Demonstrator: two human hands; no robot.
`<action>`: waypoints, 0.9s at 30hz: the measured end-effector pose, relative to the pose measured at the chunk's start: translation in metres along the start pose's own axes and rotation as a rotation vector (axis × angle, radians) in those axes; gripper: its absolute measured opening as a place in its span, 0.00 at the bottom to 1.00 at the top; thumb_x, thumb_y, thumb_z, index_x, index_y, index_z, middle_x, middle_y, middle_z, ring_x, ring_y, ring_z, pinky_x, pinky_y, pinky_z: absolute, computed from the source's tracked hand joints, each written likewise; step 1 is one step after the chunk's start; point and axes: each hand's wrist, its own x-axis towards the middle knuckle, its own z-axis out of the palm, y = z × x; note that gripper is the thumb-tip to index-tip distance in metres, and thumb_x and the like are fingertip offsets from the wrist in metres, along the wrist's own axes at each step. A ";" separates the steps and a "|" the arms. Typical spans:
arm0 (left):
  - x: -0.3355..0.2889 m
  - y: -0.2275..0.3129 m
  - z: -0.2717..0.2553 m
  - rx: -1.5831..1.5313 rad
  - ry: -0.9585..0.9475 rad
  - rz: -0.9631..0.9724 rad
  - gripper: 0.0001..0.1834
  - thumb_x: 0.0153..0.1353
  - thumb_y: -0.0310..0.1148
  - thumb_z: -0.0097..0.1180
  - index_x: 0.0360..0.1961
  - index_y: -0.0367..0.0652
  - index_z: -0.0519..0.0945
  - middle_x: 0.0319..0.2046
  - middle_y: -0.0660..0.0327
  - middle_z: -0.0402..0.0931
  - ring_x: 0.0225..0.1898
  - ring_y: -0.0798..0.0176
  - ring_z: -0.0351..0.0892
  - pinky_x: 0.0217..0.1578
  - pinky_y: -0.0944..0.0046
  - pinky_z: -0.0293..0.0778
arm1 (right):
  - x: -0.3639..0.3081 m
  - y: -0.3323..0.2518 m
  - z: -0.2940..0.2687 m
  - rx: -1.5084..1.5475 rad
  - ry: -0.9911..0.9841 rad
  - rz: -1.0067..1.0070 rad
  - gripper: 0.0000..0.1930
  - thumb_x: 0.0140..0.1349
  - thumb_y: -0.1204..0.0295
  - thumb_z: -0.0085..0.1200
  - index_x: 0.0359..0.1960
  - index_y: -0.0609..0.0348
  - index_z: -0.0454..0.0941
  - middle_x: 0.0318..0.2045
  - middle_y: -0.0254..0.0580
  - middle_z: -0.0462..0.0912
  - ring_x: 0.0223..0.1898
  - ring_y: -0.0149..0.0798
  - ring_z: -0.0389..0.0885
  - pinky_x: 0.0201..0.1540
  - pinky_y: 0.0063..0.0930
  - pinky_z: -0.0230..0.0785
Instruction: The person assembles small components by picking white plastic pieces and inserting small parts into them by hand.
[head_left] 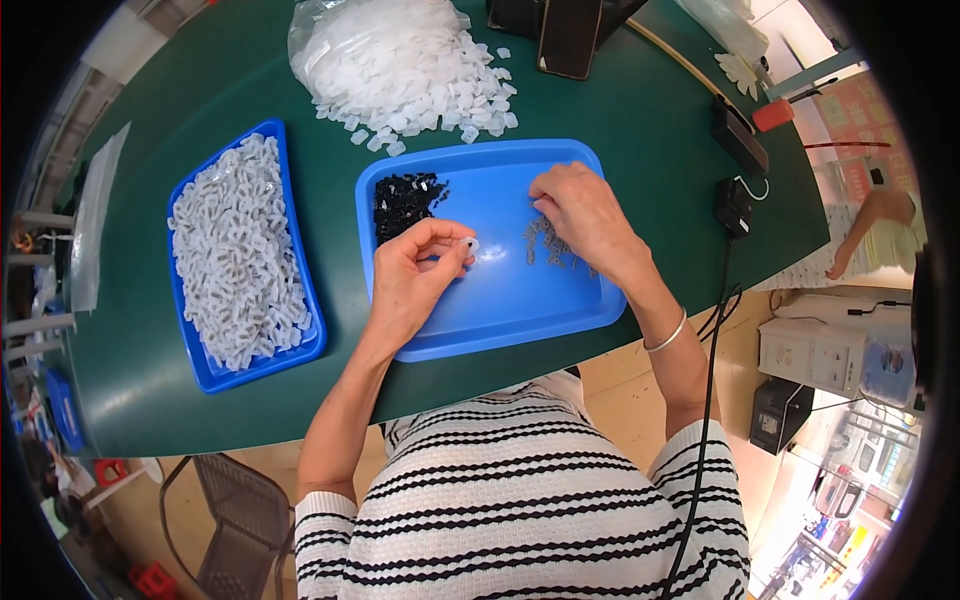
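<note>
My left hand (408, 282) is over the left part of a blue tray (490, 343). Thumb and fingertips pinch a small whitish plastic piece (473, 244), with a dark spot beside it. At the tray's right side is my right hand (588, 215), its fingers curled and drawn together above a scatter of small grey parts (556, 247). Whatever lies between those fingertips is hidden or too small to make out. A heap of tiny black parts (402, 203) fills the tray's far left corner, just beyond my left hand.
Left of the tray, a deeper blue tray (317, 338) holds many translucent plastic pieces (240, 250). An open plastic bag (335, 45) spills flat white pieces (420, 80) at the back. A black cable (722, 300) hangs over the green table's (230, 415) right side. Another person's arm (858, 235) shows far right.
</note>
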 end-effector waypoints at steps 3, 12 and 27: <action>0.001 -0.001 0.001 -0.009 0.004 -0.006 0.07 0.63 0.23 0.59 0.41 0.35 0.80 0.34 0.62 0.81 0.35 0.71 0.81 0.37 0.72 0.77 | -0.001 0.001 0.007 -0.088 -0.011 -0.004 0.03 0.53 0.80 0.57 0.30 0.64 0.80 0.30 0.47 0.79 0.39 0.50 0.76 0.44 0.39 0.71; 0.001 -0.003 0.002 -0.015 0.014 -0.006 0.08 0.63 0.22 0.58 0.43 0.34 0.80 0.35 0.60 0.82 0.36 0.70 0.81 0.37 0.72 0.77 | 0.008 -0.001 0.008 -0.186 -0.033 -0.136 0.04 0.47 0.82 0.53 0.26 0.64 0.78 0.33 0.50 0.78 0.41 0.52 0.75 0.44 0.42 0.72; -0.004 -0.003 0.004 -0.103 0.013 -0.054 0.07 0.63 0.24 0.57 0.42 0.34 0.79 0.35 0.61 0.82 0.35 0.70 0.83 0.35 0.72 0.79 | 0.015 -0.014 -0.005 0.362 -0.080 0.029 0.05 0.54 0.78 0.59 0.31 0.65 0.77 0.29 0.41 0.80 0.29 0.35 0.76 0.35 0.28 0.70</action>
